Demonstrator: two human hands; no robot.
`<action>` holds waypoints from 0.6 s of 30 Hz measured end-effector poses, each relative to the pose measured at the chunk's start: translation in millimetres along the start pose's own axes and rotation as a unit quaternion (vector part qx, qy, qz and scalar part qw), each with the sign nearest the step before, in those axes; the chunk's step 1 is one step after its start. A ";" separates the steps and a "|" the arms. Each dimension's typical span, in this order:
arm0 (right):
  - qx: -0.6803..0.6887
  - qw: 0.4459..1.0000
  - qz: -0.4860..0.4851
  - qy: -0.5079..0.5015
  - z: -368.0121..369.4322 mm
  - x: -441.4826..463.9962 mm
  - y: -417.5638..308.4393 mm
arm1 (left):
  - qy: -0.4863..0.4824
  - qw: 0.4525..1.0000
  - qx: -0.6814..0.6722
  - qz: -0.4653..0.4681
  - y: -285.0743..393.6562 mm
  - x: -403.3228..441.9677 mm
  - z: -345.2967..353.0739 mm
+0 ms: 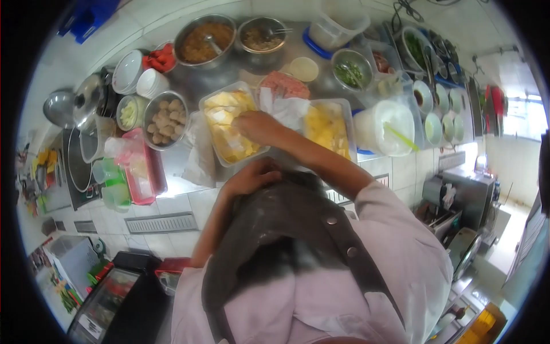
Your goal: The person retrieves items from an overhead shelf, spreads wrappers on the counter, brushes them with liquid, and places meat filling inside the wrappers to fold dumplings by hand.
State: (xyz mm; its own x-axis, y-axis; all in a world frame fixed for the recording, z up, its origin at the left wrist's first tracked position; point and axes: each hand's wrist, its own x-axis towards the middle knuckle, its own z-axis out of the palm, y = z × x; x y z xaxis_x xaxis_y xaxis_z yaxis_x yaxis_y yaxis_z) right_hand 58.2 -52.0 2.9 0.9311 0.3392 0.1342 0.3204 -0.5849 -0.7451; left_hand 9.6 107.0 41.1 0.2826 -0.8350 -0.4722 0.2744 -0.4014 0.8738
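Observation:
My right hand (pixel 255 127) reaches across into a clear plastic tub (pixel 220 98) of yellow, folded, dumpling-like pieces (pixel 229 103). Its fingers are closed and bent down over the pieces; whatever they pinch is hidden under the hand. Closer to my body, my left hand (pixel 258 175) lies against the dark apron (pixel 269 212) at the counter's edge, fingers stretched and apparently holding nothing. A second tub (pixel 350 123) of yellow pieces stands to the right, partly behind my right forearm. Pink minced meat (pixel 285 85) and crumpled white paper or plastic (pixel 283 107) lie between the tubs.
Left of the tubs is a steel bowl of brown balls (pixel 166 121) and a pink basket (pixel 137 172). Two steel pots (pixel 205 41) (pixel 262 35) stand behind. A bowl of chopped greens (pixel 350 70) and a white bucket (pixel 389 129) with a green handle are on the right.

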 end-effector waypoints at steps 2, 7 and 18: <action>-0.190 0.982 0.015 -0.014 34.5 21.2 -8.1 | 0.052 0.998 -0.047 -0.005 -11.9 -18.8 -4.8; -0.240 0.968 -0.061 0.024 55.0 7.5 -12.7 | 0.263 0.957 -0.117 0.040 -25.2 -55.8 -34.8; 0.192 0.978 0.076 0.027 -29.3 -31.8 -76.9 | 0.277 0.836 -0.414 0.231 -6.8 2.4 -68.2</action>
State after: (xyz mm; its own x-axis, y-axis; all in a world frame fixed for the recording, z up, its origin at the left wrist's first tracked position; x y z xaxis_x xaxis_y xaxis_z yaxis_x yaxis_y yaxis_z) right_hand 9.0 -39.4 75.1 0.9740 0.2245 0.0287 0.0975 -0.3019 -0.9483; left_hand 71.1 133.4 26.2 0.8530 -0.4350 -0.2884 0.4964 0.5058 0.7055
